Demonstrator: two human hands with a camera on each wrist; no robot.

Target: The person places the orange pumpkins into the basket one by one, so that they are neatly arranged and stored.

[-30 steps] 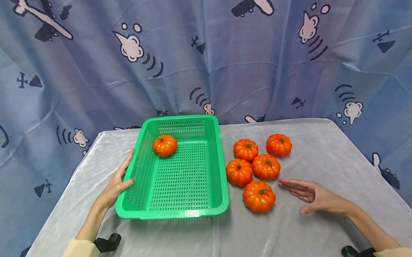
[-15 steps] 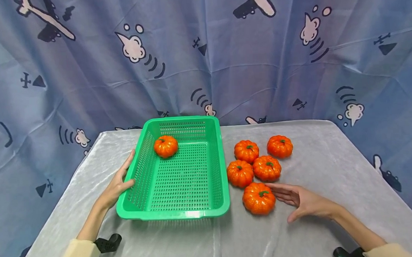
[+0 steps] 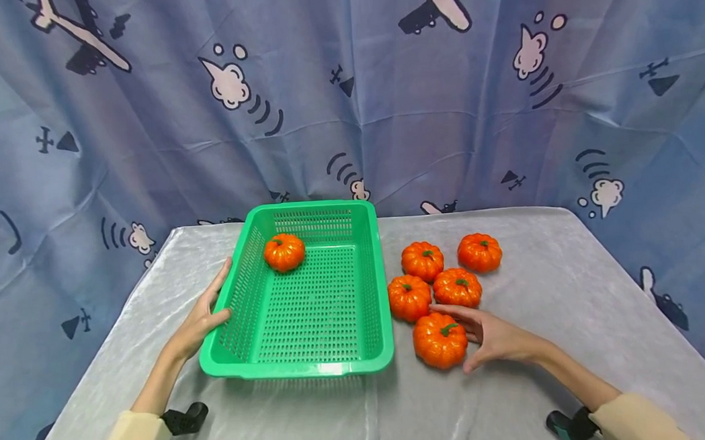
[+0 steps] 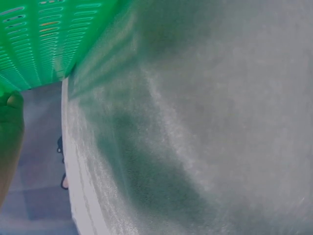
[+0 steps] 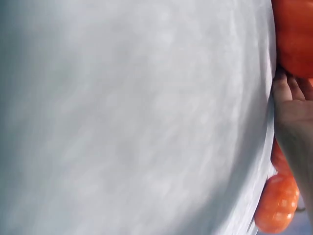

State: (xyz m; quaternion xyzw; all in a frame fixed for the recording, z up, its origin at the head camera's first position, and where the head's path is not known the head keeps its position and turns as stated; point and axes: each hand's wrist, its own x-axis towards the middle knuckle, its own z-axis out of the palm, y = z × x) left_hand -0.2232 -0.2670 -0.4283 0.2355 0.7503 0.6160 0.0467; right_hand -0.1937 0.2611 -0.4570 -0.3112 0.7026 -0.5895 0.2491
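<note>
In the head view, my left hand (image 3: 198,323) lies against the left side of a green plastic basket (image 3: 301,368), its index finger stretched along the outside and its thumb at the rim. One small orange pumpkin (image 3: 284,252) sits in the basket's far left corner. My right hand (image 3: 499,337) reaches to the nearest pumpkin (image 3: 440,341) outside the basket; its fingers extend behind that pumpkin, and the thumb stands a little apart at the front right. In the right wrist view, the fingers (image 5: 288,88) come up against a pumpkin (image 5: 296,36); the contact is partly hidden.
Several more pumpkins cluster right of the basket: one close to its wall (image 3: 409,298), one behind (image 3: 422,261), one in the middle (image 3: 457,287) and one farther right (image 3: 479,252). A grey cloth covers the table (image 3: 575,287). A blue patterned curtain (image 3: 297,102) hangs behind.
My right hand has moved left from beside the pumpkins to around the nearest one, which has shifted slightly left. The left hand and the basket have stayed in place.
</note>
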